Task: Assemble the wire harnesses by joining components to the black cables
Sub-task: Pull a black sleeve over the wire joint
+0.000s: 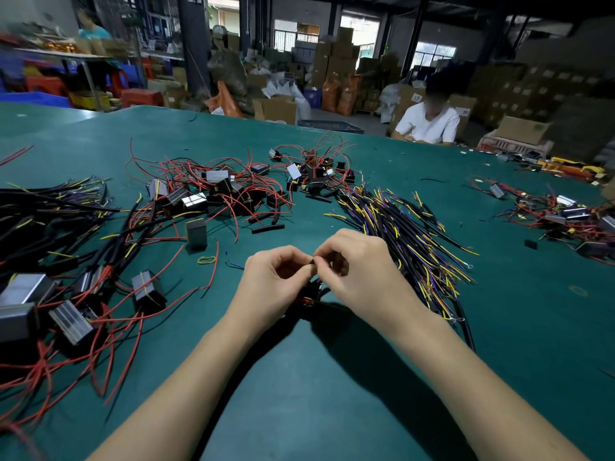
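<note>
Hands are meeting over the near middle of the green table (pixel 332 410), fingertips almost touching. The left hand (pixel 276 277) is curling its fingers and pinching something small and dark at its tips; the right hand (pixel 352 267) is pinching the same spot from the other side, fingers bent. What exactly they are gripping is too small to tell. Just below the hands a black component (pixel 312 294) with a bit of red wire is hanging or lying, partly hidden by the wrists.

Right of the hands, a heap of black cables (pixel 406 227) with yellow and purple ends is lying fanned out. Farther off, left of centre, a pile of boxes (pixel 206 194) with red wires is sitting; more boxes (pixel 30 294) are lying at the near left among tangled red leads. A yellow band (pixel 207 260) is lying just left of the hands. A person in white (pixel 429 124) is sitting at the far edge.
</note>
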The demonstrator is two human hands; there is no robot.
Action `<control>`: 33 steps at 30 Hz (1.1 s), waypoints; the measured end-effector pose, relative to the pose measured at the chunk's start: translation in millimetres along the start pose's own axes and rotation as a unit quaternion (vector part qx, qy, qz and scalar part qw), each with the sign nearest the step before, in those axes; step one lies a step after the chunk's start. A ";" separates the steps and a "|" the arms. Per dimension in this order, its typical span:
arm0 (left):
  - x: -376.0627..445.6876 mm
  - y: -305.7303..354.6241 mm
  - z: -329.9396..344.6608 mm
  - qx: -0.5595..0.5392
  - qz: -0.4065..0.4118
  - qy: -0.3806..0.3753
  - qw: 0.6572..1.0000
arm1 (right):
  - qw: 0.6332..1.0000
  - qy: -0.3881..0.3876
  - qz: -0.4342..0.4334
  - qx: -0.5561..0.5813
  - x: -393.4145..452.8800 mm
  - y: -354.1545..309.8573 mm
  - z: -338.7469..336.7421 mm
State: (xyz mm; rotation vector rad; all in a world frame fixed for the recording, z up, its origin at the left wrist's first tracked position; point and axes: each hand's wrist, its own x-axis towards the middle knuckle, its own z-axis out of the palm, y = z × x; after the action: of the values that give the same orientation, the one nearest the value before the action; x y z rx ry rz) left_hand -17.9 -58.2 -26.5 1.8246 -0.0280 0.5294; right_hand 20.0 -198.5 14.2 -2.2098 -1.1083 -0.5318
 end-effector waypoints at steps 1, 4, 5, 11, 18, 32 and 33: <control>0.0 0.0 0.5 -0.001 0.000 0.000 1.000 | 1.000 -0.009 -0.011 -0.027 1.0 -1.1 -0.9; -1.0 0.8 1.2 -0.006 0.003 0.002 1.000 | 0.995 -0.014 -0.043 -0.086 2.7 -5.0 -1.0; -1.6 1.3 0.8 -0.005 0.007 0.004 1.000 | 0.995 -0.014 -0.045 -0.089 2.9 -5.7 -0.6; -5.8 7.0 -1.6 0.038 0.100 0.001 0.994 | 1.000 0.012 0.002 -0.011 1.9 -3.2 -1.2; -4.3 6.7 -0.5 0.060 0.093 0.019 0.994 | 0.999 0.014 -0.001 -0.036 -0.5 -3.5 6.1; 1.7 9.9 0.3 0.145 0.110 -0.005 0.983 | 0.997 0.068 0.012 -0.027 -6.9 6.4 15.3; 2.4 9.9 0.5 0.150 0.112 -0.005 0.982 | 0.997 0.068 0.027 -0.009 -7.0 8.1 15.9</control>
State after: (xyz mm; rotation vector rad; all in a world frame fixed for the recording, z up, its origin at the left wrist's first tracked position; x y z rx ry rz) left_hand -18.3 -61.3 -16.8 2.1334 -0.1700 0.7135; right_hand 24.0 -195.7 -4.3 -2.1772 -0.9729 -0.6612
